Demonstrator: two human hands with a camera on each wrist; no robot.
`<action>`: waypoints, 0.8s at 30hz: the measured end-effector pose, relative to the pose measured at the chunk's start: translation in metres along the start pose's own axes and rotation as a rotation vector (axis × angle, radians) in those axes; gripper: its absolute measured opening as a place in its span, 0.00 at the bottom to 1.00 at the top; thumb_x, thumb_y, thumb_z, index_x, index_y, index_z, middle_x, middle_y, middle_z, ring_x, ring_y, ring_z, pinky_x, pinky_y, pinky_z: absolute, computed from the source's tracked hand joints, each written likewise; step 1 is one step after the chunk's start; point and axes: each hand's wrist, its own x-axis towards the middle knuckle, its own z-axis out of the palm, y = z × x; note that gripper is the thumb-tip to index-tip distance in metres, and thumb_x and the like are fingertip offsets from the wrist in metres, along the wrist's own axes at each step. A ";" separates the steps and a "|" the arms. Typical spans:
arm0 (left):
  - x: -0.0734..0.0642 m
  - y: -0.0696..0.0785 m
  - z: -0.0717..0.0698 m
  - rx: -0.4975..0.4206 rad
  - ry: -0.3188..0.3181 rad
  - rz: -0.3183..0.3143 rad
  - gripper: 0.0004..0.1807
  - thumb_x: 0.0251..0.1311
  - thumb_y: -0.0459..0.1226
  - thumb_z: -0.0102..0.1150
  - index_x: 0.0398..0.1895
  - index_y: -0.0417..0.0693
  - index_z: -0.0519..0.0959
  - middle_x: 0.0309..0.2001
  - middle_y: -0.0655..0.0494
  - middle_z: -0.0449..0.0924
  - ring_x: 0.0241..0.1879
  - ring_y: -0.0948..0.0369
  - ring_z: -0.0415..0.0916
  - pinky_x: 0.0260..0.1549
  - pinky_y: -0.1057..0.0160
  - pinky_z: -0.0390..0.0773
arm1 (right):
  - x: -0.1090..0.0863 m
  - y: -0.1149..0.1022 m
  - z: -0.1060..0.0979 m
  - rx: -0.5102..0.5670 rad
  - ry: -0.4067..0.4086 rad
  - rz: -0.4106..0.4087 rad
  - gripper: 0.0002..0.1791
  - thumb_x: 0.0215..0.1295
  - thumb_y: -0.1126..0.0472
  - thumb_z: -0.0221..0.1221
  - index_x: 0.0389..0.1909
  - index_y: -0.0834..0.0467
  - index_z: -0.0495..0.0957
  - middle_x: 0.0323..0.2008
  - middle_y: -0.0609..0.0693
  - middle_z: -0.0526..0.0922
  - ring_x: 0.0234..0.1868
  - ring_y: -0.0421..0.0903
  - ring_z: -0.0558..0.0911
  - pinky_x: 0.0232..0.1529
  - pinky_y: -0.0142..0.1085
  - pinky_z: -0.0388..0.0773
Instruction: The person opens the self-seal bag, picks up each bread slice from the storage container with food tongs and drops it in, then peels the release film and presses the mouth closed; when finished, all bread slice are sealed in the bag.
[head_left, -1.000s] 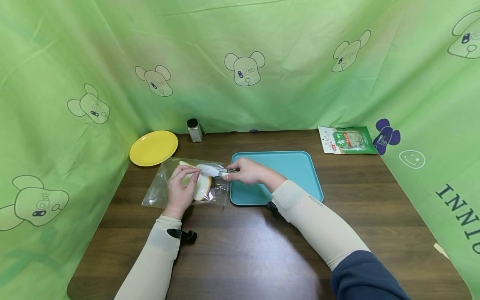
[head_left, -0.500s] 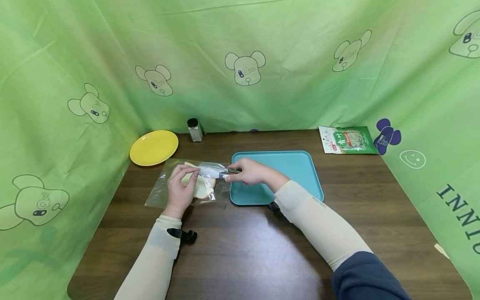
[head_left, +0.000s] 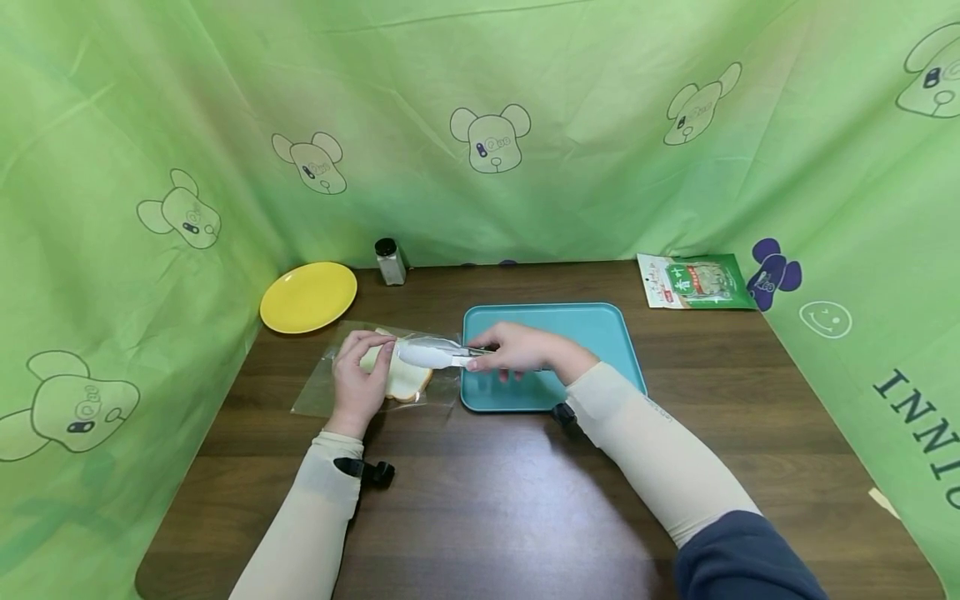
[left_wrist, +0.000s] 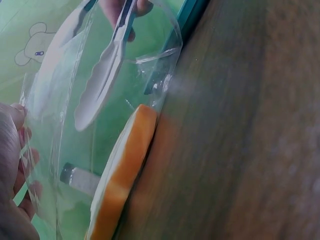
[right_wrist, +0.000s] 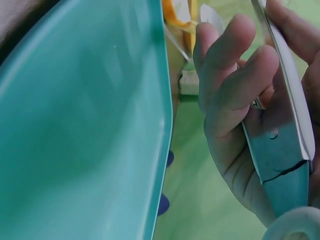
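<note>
My left hand (head_left: 362, 379) pinches the edge of a clear plastic bag (head_left: 309, 397) between thumb and fingers. Inside the bag lies a slice of white bread (head_left: 409, 380), its brown crust facing the left wrist camera. My right hand (head_left: 517, 348) grips a pair of tongs (head_left: 431, 353) by the metal handles, above the tray's left side. The white scalloped tips of the tongs (left_wrist: 97, 90) stand apart at the bag's mouth, above the bread, with nothing between them. Left-hand fingertips are right at the tong tips in the head view.
A blue tray (head_left: 626, 375) sits right of the bag, under my right hand. Farther back are a yellow plate (head_left: 307, 297), a black-capped jar (head_left: 390, 262) and a green-and-white food packet (head_left: 697, 281). Green curtain (head_left: 585, 200) borders the table.
My right hand and the tongs have moved right, drawing back from over the bread. The bag and bread have shifted slightly right. The left hand keeps its pinch, almost unmoved.
</note>
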 end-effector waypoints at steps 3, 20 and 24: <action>0.000 -0.001 0.000 0.006 0.002 -0.002 0.04 0.62 0.21 0.68 0.39 0.31 0.86 0.39 0.39 0.81 0.46 0.43 0.77 0.54 0.66 0.70 | -0.007 0.003 -0.001 0.000 -0.008 -0.012 0.32 0.73 0.46 0.66 0.73 0.55 0.74 0.42 0.60 0.85 0.28 0.55 0.84 0.22 0.38 0.77; -0.002 0.001 -0.001 0.018 0.000 -0.009 0.04 0.62 0.21 0.68 0.39 0.32 0.87 0.39 0.39 0.81 0.46 0.46 0.77 0.54 0.68 0.69 | -0.055 0.025 -0.008 0.026 0.154 -0.045 0.33 0.69 0.48 0.70 0.73 0.50 0.75 0.38 0.52 0.84 0.26 0.57 0.81 0.19 0.37 0.74; -0.003 -0.016 0.000 0.017 -0.013 -0.009 0.04 0.64 0.24 0.69 0.40 0.36 0.88 0.40 0.43 0.82 0.47 0.49 0.78 0.55 0.67 0.70 | -0.065 0.028 -0.009 0.025 0.222 -0.046 0.35 0.68 0.46 0.70 0.74 0.50 0.74 0.46 0.52 0.83 0.26 0.57 0.81 0.19 0.37 0.75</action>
